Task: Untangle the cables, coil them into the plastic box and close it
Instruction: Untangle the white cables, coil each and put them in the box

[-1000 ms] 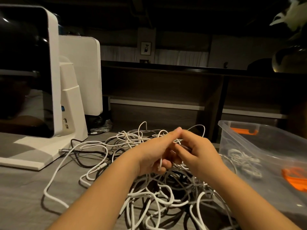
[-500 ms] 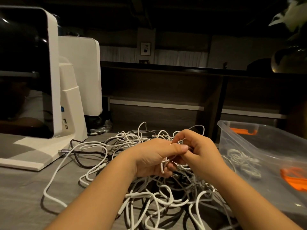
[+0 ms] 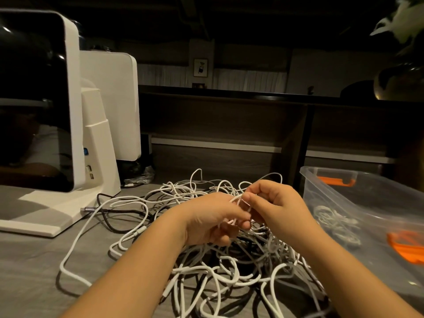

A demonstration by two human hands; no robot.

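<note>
Both hands work above the cables [image 3: 220, 267], heaped on the grey table [image 3: 34, 271] beside the open plastic box [image 3: 344, 193]. The left hand [image 3: 213, 216] and right hand [image 3: 275, 203] each pinch a white strand [image 3: 238, 198] between curled fingers. Risk: pulling hard would likely tighten knots or drag the heap. A white monitor [image 3: 68, 106] stands left; the room behind is dim

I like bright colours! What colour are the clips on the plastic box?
Orange. The clips on the box show best in the head view.
</note>
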